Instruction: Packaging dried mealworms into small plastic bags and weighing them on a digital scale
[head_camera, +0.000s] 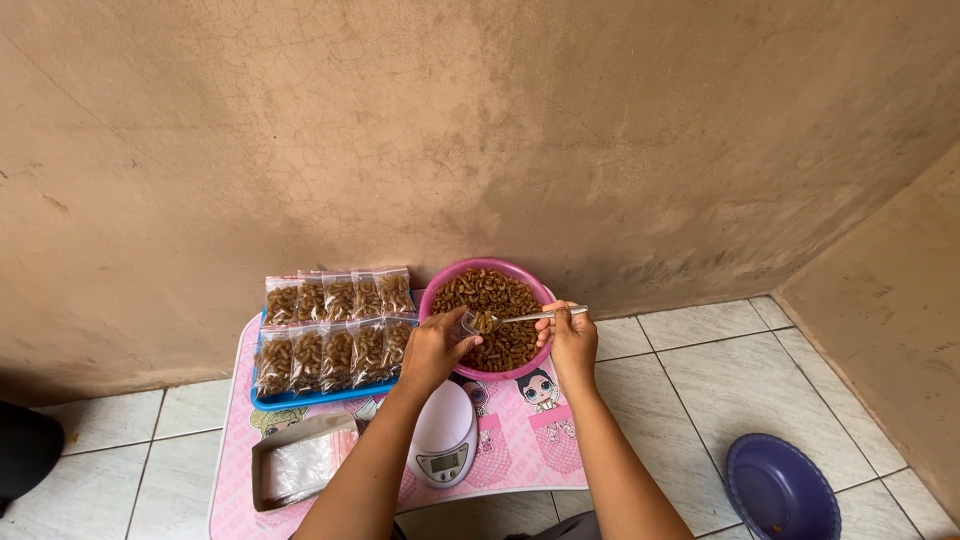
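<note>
Right hand: closed on the handle end of a metal spoon, thumb and fingers pinching it. Spoon's long axis runs roughly level, handle at the right, bowl pointing left toward the other hand; bowl carries a small load of brown pieces.

Left hand: fingers curled around a small clear bag, held at the near-left part of the pink bowl. Bag mouth faces right, toward the spoon; spoon bowl sits at or just inside it, exact overlap too small to tell. Both hands meet above the bowl, the left one nearer the bag, the right one feeding from the right.

Pink bowl: filled with brown snack pieces, at the far edge of the pink tabletop.

Outward: white digital scale just below the left hand; blue tray of filled bags to the left, in two rows; stack of empty bags near-left. Purple bowl on the tiled floor, well apart on the right.
</note>
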